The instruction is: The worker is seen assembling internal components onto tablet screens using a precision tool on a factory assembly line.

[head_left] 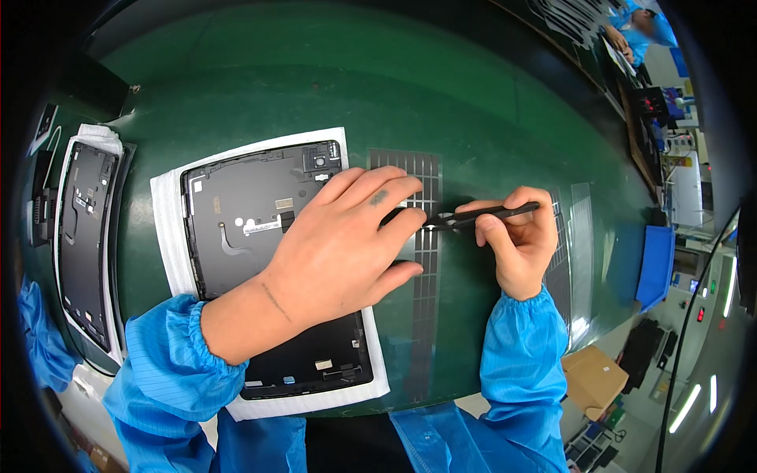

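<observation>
My left hand (339, 244) reaches across a black tablet back housing (244, 205), its fingers stretched out and apart over a narrow sheet of small dark adhesive pieces (426, 276). My right hand (520, 236) is closed around black tweezers (497, 211), held nearly level. The tweezers' tips meet the sheet's edge close to my left index finger; whether a piece is between them is too small to tell. The housing rests on white foam sheeting (167, 213). Its inner side shows a camera opening, a pale curved cable and small labels. My left hand and forearm hide its middle.
A second housing (85, 236) lies on white wrapping at the left of the green table (315, 87). Another dark gridded sheet (558, 276) and a clear strip (580, 252) lie beyond my right hand. A blue bin (656, 268) and a cardboard box (595, 380) stand at the right. A person (640, 31) works at the far right.
</observation>
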